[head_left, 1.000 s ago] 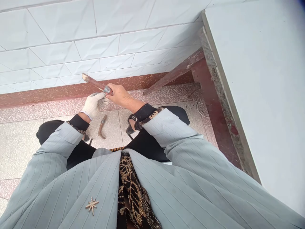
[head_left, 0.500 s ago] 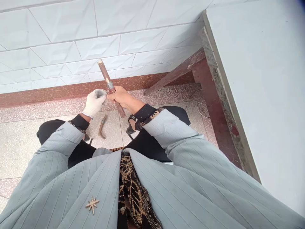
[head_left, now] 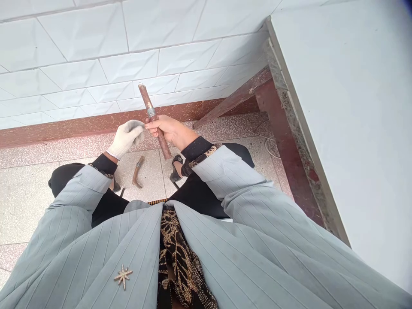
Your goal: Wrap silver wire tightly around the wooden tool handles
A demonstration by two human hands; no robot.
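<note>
A straight brown wooden stick (head_left: 165,148) slants through the grip of my bare right hand (head_left: 170,128), its upper end pointing at the wall. Grey wire (head_left: 151,112) is wound tightly around it just above my fingers. My left hand (head_left: 126,136), in a white knit glove, is closed in a pinch beside the stick, its fingertips meeting my right fingertips. Whatever thin thing may lie between them is too small to make out. On the floor below lies a short bent stick (head_left: 136,174), with a grey band near its upper end.
Ahead stands a white tiled wall (head_left: 83,32) with a reddish-brown skirting (head_left: 106,122). To my right are a white tabletop (head_left: 347,107) and its dark red wooden frame (head_left: 289,146). A pale cable (head_left: 272,150) lies on the speckled floor (head_left: 28,193) by the frame.
The stick and my right hand have shifted slightly right within the view, and the stick stands a little lower. My left hand stays close to it, still pinched.
</note>
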